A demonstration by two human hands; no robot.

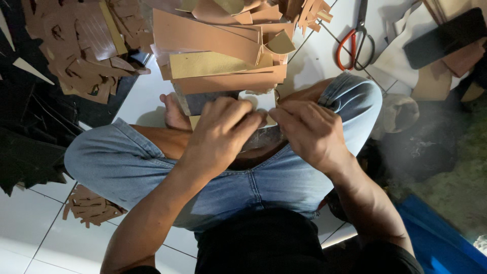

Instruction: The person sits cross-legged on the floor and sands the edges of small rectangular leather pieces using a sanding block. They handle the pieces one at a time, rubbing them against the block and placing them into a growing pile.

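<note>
Far left there's a big heap of brown offcuts [86, 45] spilling over some black sheet material [25, 147], and a smaller clump of brown scraps [91, 207] on the white tiled floor [30, 228] by the person's knee. They're sitting cross-legged in jeans [116, 162], one bare foot [172, 112] poking out underneath. The left hand [220, 134] is curled over with its fingers pinching down on a small pale piece [256, 99], which sits just above the lap against a grey slab [203, 101]. The right hand [309, 133] is right beside it, fingertips meeting the left at that same piece, so both hands are together on it. A stack of tan strips [223, 56] crowds in directly above and covers most of the slab. Further right, red-handled scissors [355, 43] lie on the tile, then a dark flat strap [446, 36], and a blue sheet [436, 238] in the corner.
</note>
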